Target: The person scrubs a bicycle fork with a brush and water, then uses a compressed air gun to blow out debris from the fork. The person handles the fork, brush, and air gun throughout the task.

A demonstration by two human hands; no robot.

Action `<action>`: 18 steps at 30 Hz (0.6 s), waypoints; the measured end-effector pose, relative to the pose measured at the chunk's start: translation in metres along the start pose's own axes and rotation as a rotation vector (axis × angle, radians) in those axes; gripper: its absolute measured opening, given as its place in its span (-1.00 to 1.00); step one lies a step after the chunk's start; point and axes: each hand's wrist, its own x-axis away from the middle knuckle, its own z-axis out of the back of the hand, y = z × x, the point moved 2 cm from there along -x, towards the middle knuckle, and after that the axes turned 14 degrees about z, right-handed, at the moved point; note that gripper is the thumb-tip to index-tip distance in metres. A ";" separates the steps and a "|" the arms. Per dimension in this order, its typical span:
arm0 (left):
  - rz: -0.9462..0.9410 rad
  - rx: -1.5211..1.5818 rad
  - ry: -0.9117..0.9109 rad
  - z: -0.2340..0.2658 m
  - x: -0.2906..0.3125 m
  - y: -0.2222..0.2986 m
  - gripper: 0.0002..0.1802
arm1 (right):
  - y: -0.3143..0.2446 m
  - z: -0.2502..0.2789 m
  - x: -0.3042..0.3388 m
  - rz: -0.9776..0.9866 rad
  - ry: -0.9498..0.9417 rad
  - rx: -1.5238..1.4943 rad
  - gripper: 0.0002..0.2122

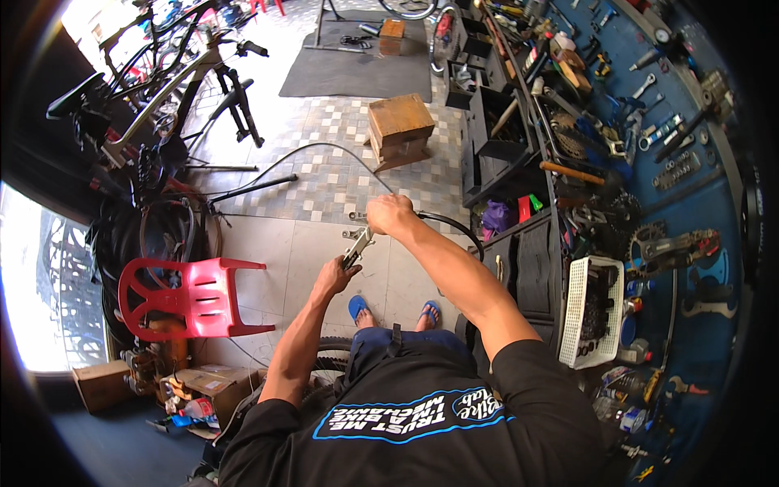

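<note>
My left hand (331,277) is closed round the lower end of a slim silver metal piece (362,246). Short rounded prongs stick out from its left side; I cannot make out its exact kind. Its upper end reaches up to my right hand (389,215), whose fingers are wrapped over something mostly hidden by the fist. From beside that fist a thin grey cable (331,144) runs up and loops away to the left. A thicker black hose (456,223) leaves on the right side and curves down towards the workbench.
Ahead stands a wooden stool (399,126). A red plastic chair (208,297) lies to the left, below a bicycle frame (174,93). On the right are a drawer bench (499,166), a white basket (578,312) of dark parts, and a blue tool wall (690,191).
</note>
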 end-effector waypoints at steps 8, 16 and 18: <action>-0.067 -0.030 -0.043 -0.019 -0.006 0.008 -0.37 | 0.055 -0.033 0.090 -0.228 0.119 -0.290 -0.64; -0.225 -0.138 -0.124 -0.059 -0.009 0.061 -0.36 | 0.091 -0.068 0.177 -0.375 0.178 -0.325 -0.64; -0.239 -0.146 -0.137 -0.069 -0.007 0.077 -0.39 | 0.097 -0.071 0.196 -0.400 0.225 -0.344 -0.64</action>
